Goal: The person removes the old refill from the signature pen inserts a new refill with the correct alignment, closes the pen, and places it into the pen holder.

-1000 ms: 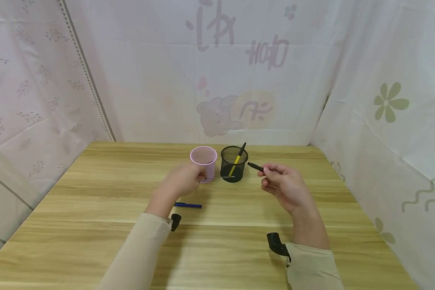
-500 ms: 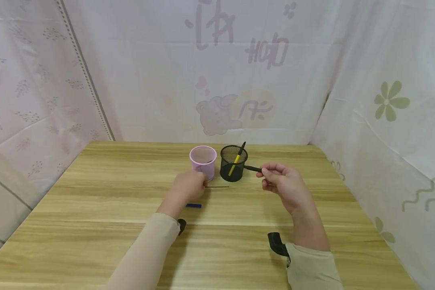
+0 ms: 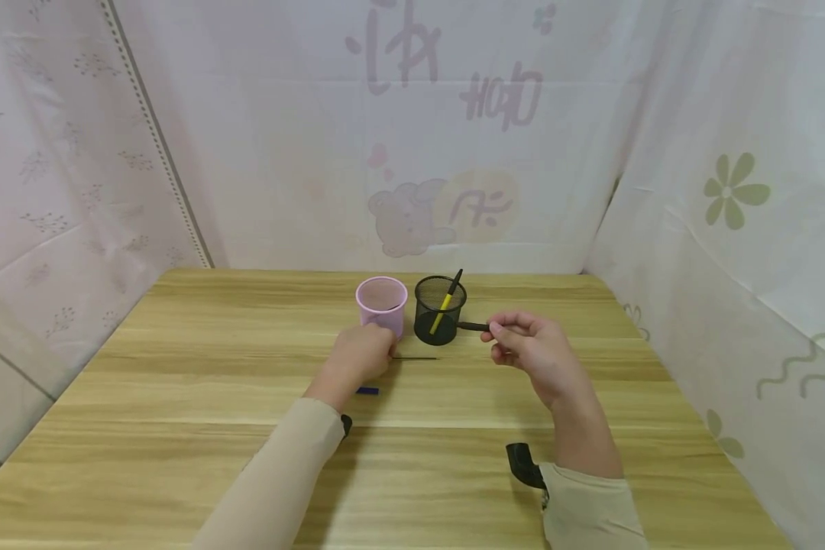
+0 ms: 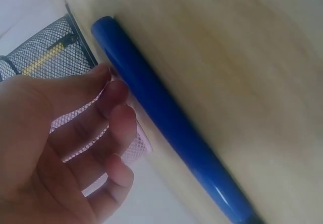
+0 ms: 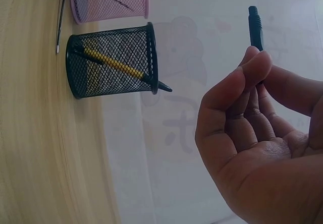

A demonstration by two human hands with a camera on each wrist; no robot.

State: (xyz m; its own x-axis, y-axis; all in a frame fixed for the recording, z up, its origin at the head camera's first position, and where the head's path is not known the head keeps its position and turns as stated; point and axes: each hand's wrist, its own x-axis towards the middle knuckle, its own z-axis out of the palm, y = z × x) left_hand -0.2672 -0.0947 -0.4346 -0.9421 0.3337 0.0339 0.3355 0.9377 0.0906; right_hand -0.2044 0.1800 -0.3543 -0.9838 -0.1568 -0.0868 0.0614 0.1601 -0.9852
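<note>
My left hand (image 3: 360, 355) pinches one end of a thin dark pen refill (image 3: 418, 358), which lies level, close over the table in front of the cups; its pale tip shows in the right wrist view. My right hand (image 3: 532, 347) is raised to the right of the black mesh pen cup (image 3: 426, 327). Between thumb and forefinger it holds a black pen barrel piece (image 5: 255, 30), its narrow threaded end sticking out. Just below my left hand lies a blue pen (image 4: 161, 118), mostly covered by the hand in the head view.
A pink mesh pen cup (image 3: 389, 321) stands left of the black one, partly behind my left hand. A yellow and black pen (image 3: 443, 305) leans inside the black cup. Patterned cloth (image 3: 302, 153) hangs behind and beside the wooden table (image 3: 440, 489).
My left hand has come down and slightly toward me, bringing the refill from in front of the black cup to near the tabletop. The barrel piece in my right hand has tipped to nearly level.
</note>
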